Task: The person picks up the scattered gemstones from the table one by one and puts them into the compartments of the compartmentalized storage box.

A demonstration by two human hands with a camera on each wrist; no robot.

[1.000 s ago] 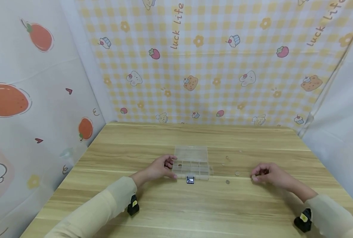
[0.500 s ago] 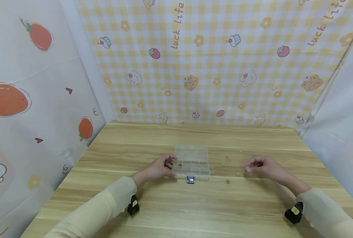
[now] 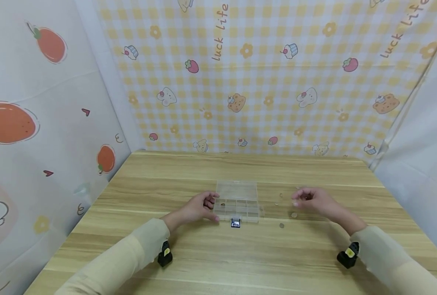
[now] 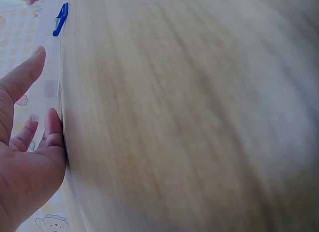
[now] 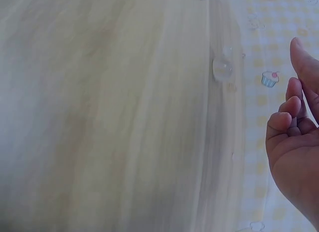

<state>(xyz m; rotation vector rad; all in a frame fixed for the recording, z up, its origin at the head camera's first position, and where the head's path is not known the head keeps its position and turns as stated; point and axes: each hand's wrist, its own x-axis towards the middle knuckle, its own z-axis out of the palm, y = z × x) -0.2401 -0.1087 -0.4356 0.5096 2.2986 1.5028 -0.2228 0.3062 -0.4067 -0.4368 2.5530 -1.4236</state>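
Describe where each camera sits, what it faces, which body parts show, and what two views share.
Head: on the head, facing forward and down at the pale wooden table and clear plastic box; beige fabric sleeves, left hand and right hand show.
Left wrist: on that wrist, facing along the table; the left hand and part of the right show.
Right wrist: on that wrist, facing across the table; the right hand shows.
Shared: head and left wrist both show the box's blue plastic latch.
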